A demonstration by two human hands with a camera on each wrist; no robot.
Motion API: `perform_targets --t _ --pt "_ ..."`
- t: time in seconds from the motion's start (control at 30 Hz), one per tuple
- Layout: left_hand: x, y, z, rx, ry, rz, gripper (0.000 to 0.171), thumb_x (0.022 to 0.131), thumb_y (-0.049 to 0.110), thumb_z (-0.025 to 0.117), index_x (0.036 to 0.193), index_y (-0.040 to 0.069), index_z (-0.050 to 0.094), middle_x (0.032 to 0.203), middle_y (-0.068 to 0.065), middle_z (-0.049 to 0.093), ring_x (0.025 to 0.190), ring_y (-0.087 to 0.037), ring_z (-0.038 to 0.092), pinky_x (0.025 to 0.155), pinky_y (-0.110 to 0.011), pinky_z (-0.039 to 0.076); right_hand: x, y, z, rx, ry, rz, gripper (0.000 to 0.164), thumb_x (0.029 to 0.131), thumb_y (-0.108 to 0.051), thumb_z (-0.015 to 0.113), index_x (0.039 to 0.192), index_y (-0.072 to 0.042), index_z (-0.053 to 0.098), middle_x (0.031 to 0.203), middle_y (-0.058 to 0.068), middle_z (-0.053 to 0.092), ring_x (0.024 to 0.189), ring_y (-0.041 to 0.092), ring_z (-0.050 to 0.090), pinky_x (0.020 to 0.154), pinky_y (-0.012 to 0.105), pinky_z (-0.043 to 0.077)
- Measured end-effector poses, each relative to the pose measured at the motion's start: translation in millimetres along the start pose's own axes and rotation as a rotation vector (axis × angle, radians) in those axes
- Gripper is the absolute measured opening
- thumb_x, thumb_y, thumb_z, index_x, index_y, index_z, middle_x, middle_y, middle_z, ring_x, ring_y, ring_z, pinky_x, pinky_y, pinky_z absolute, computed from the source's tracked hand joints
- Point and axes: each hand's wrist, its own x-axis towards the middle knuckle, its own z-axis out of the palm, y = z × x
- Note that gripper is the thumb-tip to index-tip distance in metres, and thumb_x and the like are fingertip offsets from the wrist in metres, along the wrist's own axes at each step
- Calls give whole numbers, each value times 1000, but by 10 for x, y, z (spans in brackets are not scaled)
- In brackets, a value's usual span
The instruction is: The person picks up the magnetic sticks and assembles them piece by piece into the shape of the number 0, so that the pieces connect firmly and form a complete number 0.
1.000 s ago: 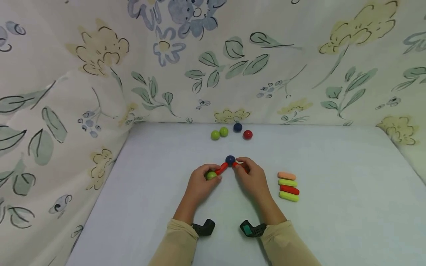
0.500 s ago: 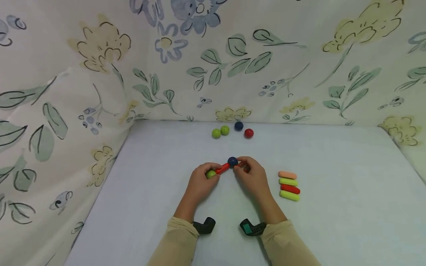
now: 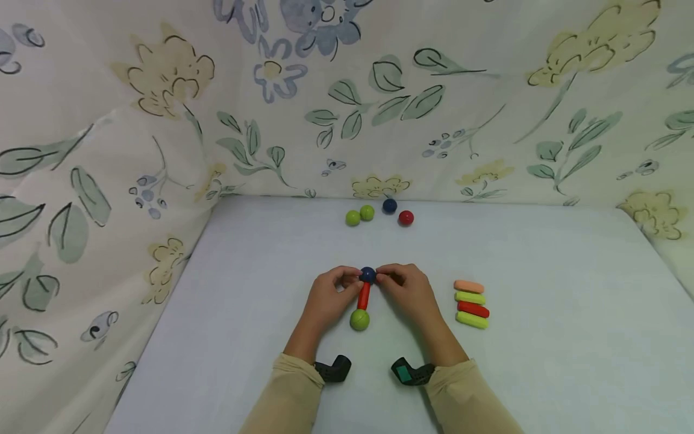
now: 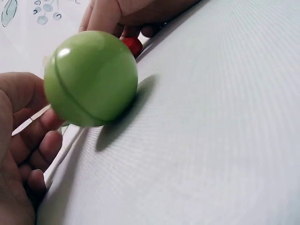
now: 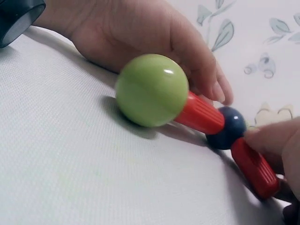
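Blue ball (image 5: 228, 127) apparently between fingers (image 5: 272, 136)

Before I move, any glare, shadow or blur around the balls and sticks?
Left wrist: bright glint on the green ball, dark shadow beside it on the table; right wrist: a glint too, grooves on the red sticks readable, floral cloth behind soft; head: fairly even light, grooves too small to see.

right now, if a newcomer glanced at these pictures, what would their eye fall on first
Probably the green ball, large in both wrist views, joined by a red stick to the dark blue ball between the left hand and right hand. After that, perhaps the floral cloth rising behind the white table, and the row of four coloured sticks to the right of the right hand.
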Motion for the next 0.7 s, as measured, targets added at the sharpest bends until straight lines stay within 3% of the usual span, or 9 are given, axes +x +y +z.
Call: perform_targets --t 0.2,0.4,0.53,0.7 --pt "14 2 8 -12 53 19 25 87 21 74 112 20 70 109 7 62 100 -13 57 89 -36 48 -13 -5 2 -74 -81 -66 32 84 -20 75 114 -28 71 103 -3 67 95 18 53 82 37 38" --pt "-3 18 -9 20 -35 -9 31 90 27 72 120 25 67 119 7 65 117 -16 57 106 -47 42 5 -5 0 -75 -93 -95 33 84 -20 75 116 -25 70 106 -1 69 96 19 56 82 38 44" --pt "-12 5 -14 38 -79 -18 32 93 30 68 124 26 66 120 6 66 121 -17 56 108 -48 40 -4 6 14 -41 -95 -83 31 85 -22 74 116 -24 69 110 -4 71 102 19 59 94 46 44" --pt "-3 -13 -9 42 -81 -21 31 93 31 68 123 26 66 117 8 66 118 -15 56 107 -47 41 -1 16 35 12 -74 -36 29 88 -24 73 117 -23 68 111 -5 70 102 17 59 93 44 49"
